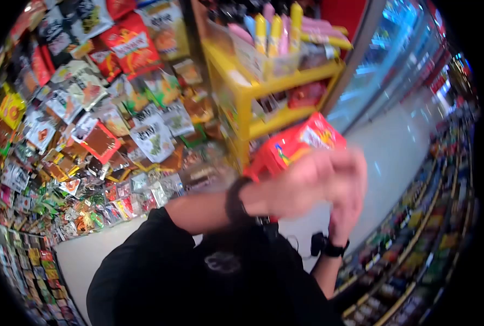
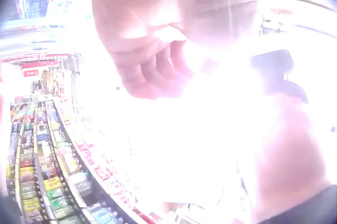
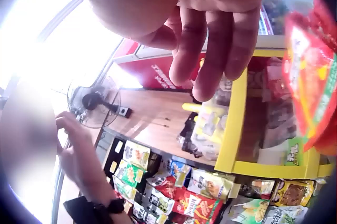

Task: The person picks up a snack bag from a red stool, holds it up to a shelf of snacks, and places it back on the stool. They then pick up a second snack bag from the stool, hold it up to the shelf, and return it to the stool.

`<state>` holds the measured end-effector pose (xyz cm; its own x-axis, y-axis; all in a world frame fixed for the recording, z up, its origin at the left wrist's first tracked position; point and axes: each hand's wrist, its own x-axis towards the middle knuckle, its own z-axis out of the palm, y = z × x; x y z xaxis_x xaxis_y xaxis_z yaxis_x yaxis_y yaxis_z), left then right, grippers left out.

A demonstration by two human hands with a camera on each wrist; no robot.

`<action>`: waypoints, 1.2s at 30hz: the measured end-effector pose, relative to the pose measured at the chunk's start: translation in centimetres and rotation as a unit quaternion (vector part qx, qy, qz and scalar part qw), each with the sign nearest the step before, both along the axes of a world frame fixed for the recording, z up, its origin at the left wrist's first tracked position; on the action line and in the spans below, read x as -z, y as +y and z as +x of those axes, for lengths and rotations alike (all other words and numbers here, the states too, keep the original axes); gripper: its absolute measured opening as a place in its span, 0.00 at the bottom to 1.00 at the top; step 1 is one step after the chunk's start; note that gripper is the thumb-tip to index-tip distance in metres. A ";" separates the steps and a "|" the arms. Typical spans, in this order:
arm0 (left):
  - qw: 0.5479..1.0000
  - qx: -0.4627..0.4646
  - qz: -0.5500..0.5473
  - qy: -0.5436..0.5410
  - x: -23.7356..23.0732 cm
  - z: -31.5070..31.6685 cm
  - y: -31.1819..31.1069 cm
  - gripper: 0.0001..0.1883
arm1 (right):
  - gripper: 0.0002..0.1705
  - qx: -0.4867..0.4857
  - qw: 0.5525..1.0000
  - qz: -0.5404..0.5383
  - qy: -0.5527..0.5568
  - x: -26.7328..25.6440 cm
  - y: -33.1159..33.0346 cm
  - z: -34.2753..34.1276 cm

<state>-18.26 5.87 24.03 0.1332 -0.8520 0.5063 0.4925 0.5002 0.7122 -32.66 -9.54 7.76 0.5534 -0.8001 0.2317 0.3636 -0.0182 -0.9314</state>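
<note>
In the head view my left hand (image 1: 302,185) is blurred, reaching across in front of a red snack bag (image 1: 307,142); what supports the bag is hidden. The left wrist view shows the left hand (image 2: 168,34) with loosely bent fingers and nothing visible in them, amid strong glare. Just beside and below it in the head view is my right hand (image 1: 344,214). In the right wrist view the right hand (image 3: 205,34) hangs with relaxed, slightly bent fingers, nothing between them, and the red bag (image 3: 313,76) is off to its right.
A wall of hanging snack packs (image 1: 149,136) stands at the left. Beyond the hands is a yellow shelf unit (image 1: 244,103) with a bin of coloured tubes. Glass doors (image 1: 378,65) and long goods shelves (image 1: 416,244) line the right side. A fan (image 3: 95,100) appears in the right wrist view.
</note>
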 end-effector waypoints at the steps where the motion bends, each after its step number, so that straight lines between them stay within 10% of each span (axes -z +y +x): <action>1: 0.997 -0.045 0.015 0.061 0.0 1.0 -0.5 0.11 | 0.18 -0.073 0.997 -0.022 0.019 -1.5 0.1 0.3; 5: 0.978 -0.206 -0.027 -0.005 0.8 3.0 -2.7 0.12 | 0.27 -0.312 0.946 -0.088 0.015 -6.0 4.3 2.7; 7: 0.966 -0.253 -0.036 -0.039 0.9 3.5 -3.3 0.12 | 0.28 -0.348 0.905 -0.242 0.040 -6.0 4.8 3.6; 11: 0.914 -0.373 -0.031 -0.157 1.5 4.2 -3.6 0.08 | 0.25 -0.369 0.912 -0.167 0.064 -5.9 6.8 4.7; 14: 0.768 -0.517 -0.080 -0.369 2.4 5.4 -4.3 0.07 | 0.18 -0.352 0.927 -0.074 0.103 -5.6 6.9 5.2; 18: 0.694 -0.554 -0.122 -0.443 3.8 6.4 -5.7 0.07 | 0.12 -0.337 0.938 -0.011 0.076 -4.7 7.3 5.7; 24: 0.908 -0.396 0.013 -0.139 3.8 4.8 -5.5 0.12 | 0.18 -0.384 0.922 0.003 0.038 -1.8 6.7 6.1; 33: 0.918 -0.314 0.115 -0.211 5.1 4.9 -2.6 0.10 | 0.12 -0.291 0.956 -0.002 -0.027 -2.2 3.8 5.5; 36: 0.902 -0.213 0.250 -0.281 6.6 4.2 -2.2 0.06 | 0.12 -0.120 0.992 -0.040 -0.028 -2.7 1.9 5.4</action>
